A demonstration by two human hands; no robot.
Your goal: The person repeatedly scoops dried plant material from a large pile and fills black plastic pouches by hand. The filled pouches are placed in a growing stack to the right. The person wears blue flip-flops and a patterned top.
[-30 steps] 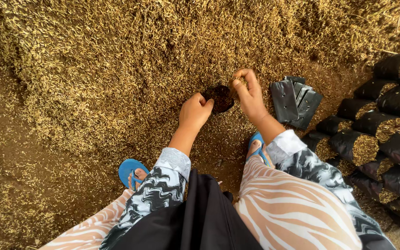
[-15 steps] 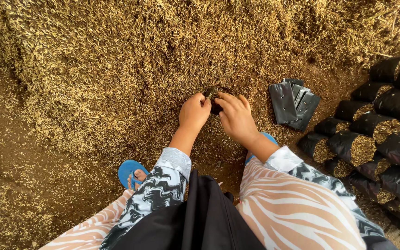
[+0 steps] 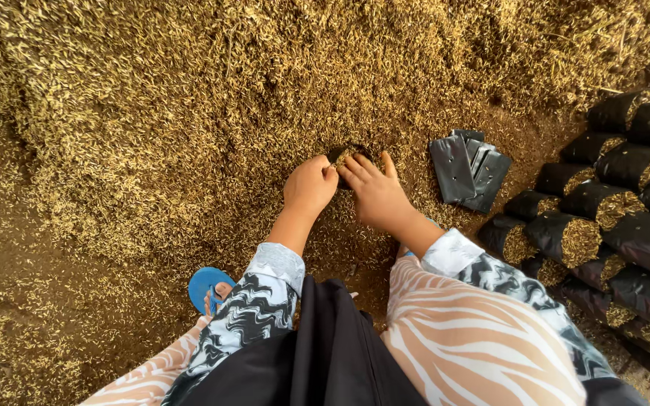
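The left hand (image 3: 310, 186) grips the rim of a small black grow bag (image 3: 342, 156) set in the rice-husk pile (image 3: 189, 113), just ahead of both hands. The right hand (image 3: 376, 197) lies flat and open against the bag mouth, holding nothing. For a good fill, keep the mouth wide and firm. Flat empty bags (image 3: 468, 169) lie beside; filled bags (image 3: 603, 218) are stacked at right.

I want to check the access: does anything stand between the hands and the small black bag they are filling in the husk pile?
Nothing visible does. The left hand and the right hand both touch the small black bag, which sits half sunk in the husk pile. Only loose husk surrounds its mouth.
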